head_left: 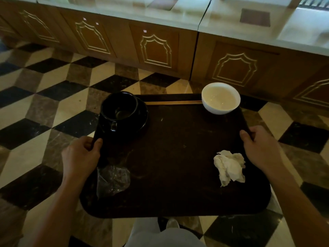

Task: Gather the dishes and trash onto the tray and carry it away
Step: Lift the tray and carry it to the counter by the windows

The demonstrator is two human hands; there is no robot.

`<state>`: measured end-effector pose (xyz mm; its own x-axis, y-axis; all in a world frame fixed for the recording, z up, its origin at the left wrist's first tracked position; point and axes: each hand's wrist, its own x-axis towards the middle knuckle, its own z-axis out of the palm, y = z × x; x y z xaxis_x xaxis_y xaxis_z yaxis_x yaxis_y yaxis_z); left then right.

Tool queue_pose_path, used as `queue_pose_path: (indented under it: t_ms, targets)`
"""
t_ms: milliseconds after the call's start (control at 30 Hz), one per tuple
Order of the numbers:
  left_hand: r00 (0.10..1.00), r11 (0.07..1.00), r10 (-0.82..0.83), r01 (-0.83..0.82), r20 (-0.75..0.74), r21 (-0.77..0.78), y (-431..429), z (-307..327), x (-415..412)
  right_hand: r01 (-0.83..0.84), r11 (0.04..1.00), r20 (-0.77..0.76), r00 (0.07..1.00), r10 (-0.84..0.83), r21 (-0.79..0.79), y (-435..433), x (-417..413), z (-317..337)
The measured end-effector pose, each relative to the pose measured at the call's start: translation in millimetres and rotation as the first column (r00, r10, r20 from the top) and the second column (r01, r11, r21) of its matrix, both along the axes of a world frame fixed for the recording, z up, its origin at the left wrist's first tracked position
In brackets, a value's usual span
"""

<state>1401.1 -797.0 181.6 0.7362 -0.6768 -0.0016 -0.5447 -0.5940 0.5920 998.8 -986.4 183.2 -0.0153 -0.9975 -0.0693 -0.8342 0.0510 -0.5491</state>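
I hold a dark brown tray (174,157) in the air over the floor. My left hand (81,155) grips its left rim and my right hand (261,148) grips its right rim. A black cup (118,106) stands on a black saucer (140,120) at the tray's far left. At the far right corner sits a white bowl (220,98). Wooden chopsticks (173,103) lie along the far edge between them. Near the right side lies a crumpled white napkin (229,166), and a clear plastic wrapper (112,179) lies near the left.
Wooden cabinets (154,49) with carved door panels and a pale countertop (124,9) run across ahead. The floor (53,97) is tiled in a black, cream and grey cube pattern. My legs and a shoe (171,224) show below the tray.
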Motion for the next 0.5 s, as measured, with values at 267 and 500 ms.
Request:
queue_pose_path:
  t_ms: [267,500]
  targets:
    - [1.0,1.0,-0.014,0.014,-0.017,-0.002,-90,6,65,0.04,0.999,-0.009,0.999,-0.04,0.012,-77,67,2]
    - [0.997,0.998,-0.057,0.056,-0.054,-0.018,-163,19,137,0.069,0.998,-0.007,0.998,-0.069,0.004,-142,132,11]
